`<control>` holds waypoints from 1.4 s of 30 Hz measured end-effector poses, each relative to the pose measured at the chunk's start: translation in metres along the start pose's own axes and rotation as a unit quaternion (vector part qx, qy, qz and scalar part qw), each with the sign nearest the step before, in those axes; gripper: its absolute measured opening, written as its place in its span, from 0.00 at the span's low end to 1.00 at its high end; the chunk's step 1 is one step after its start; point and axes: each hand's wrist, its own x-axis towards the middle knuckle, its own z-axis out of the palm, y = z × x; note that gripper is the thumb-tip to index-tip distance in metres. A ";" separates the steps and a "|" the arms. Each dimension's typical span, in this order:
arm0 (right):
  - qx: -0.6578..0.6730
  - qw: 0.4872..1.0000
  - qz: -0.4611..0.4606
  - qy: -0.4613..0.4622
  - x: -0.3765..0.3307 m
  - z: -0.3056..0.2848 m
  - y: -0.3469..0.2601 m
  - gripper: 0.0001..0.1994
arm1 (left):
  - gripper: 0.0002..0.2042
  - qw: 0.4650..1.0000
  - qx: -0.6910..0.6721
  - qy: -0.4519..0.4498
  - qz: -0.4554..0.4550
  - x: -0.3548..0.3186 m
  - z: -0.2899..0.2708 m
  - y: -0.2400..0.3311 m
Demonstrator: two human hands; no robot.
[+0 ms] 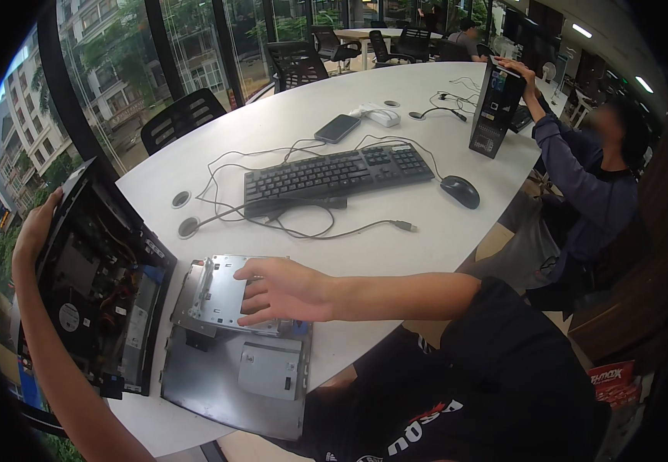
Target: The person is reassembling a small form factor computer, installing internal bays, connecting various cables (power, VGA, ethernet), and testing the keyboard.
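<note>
Drive cage (222, 296) under right hand (284, 291), keyboard (338, 173), cables (287, 223) beyond

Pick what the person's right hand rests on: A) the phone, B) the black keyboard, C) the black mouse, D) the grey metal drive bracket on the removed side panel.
D: the right hand lies flat on the grey metal drive bracket, while the left hand holds the tilted open computer case.

white table (441, 231) | black chairs (182, 117) | glass window wall (195, 46) | ceiling lights (582, 31)
</note>
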 end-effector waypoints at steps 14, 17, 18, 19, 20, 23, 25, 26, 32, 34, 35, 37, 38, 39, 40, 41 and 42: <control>0.017 0.999 -0.037 0.014 -0.018 0.000 -0.016 0.40 | 0.34 0.994 0.091 -0.014 -0.052 -0.049 0.010 0.087; 0.010 0.999 -0.045 0.011 -0.013 0.005 -0.015 0.38 | 0.33 0.988 0.084 0.021 -0.131 -0.074 0.013 0.101; 0.007 0.998 -0.055 0.003 -0.011 0.006 -0.014 0.38 | 0.33 0.989 0.093 0.013 -0.117 -0.078 0.012 0.100; 0.009 0.999 -0.051 -0.001 -0.009 0.009 -0.014 0.38 | 0.33 0.988 0.096 0.014 -0.122 -0.084 0.009 0.098; -0.012 0.998 -0.068 -0.007 -0.007 0.011 -0.015 0.37 | 0.32 0.991 0.074 0.029 -0.109 -0.091 0.007 0.096; -0.032 0.995 -0.091 -0.025 -0.005 0.016 -0.025 0.37 | 0.33 0.994 0.046 0.047 -0.083 -0.094 0.007 0.097; -0.040 0.994 -0.099 -0.037 -0.005 0.029 -0.029 0.37 | 0.34 0.993 0.063 0.049 -0.082 -0.093 0.004 0.088; -0.038 0.994 -0.101 -0.036 -0.003 0.030 -0.031 0.37 | 0.34 0.994 0.066 0.048 -0.077 -0.088 0.006 0.084; -0.092 0.985 -0.145 -0.024 0.007 0.050 -0.041 0.42 | 0.37 0.992 0.108 0.047 -0.040 -0.050 0.007 0.068; -0.085 0.986 -0.137 -0.051 0.025 0.056 -0.042 0.43 | 0.38 0.990 0.123 0.050 -0.039 -0.044 0.006 0.056; -0.085 0.985 -0.131 -0.067 0.034 0.058 -0.044 0.43 | 0.39 0.990 0.128 0.052 -0.037 -0.041 0.006 0.052; -0.077 0.984 -0.146 -0.068 0.048 0.070 -0.044 0.43 | 0.40 0.989 0.134 0.054 -0.039 -0.039 0.007 0.049; -0.071 0.983 -0.158 -0.064 0.056 0.076 -0.043 0.43 | 0.40 0.988 0.138 0.056 -0.035 -0.038 0.007 0.051; -0.066 0.982 -0.172 -0.051 0.065 0.080 -0.043 0.42 | 0.44 0.987 0.144 0.055 -0.039 -0.040 0.009 0.055; -0.063 0.981 -0.177 -0.051 0.072 0.084 -0.043 0.42 | 0.48 0.986 0.149 0.054 -0.044 -0.043 0.011 0.058; -0.060 0.979 -0.190 -0.045 0.078 0.087 -0.044 0.41 | 0.49 0.988 0.136 0.063 -0.043 -0.045 0.014 0.063; -0.056 0.977 -0.199 -0.042 0.084 0.092 -0.044 0.40 | 0.49 0.987 0.141 0.065 -0.042 -0.048 0.011 0.064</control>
